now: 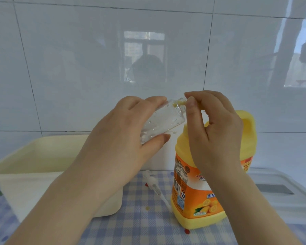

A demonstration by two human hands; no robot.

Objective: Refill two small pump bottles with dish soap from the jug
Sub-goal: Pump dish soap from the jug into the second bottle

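Observation:
My left hand [124,131] grips a small clear pump bottle [163,121], held tilted in the air with its neck pointing up and right. My right hand [214,128] pinches the bottle's neck, where a bit of yellow soap shows; whether a cap is under the fingers is hidden. Below my right hand stands the yellow dish soap jug [198,188] with an orange label and a handle at its upper right. A white pump head with its tube [155,187] lies on the checked cloth to the left of the jug.
A cream plastic basin [30,156] sits at the left on the blue checked tablecloth [145,227]. A clear plastic box lid [281,193] lies at the right. A white tiled wall [95,68] rises close behind.

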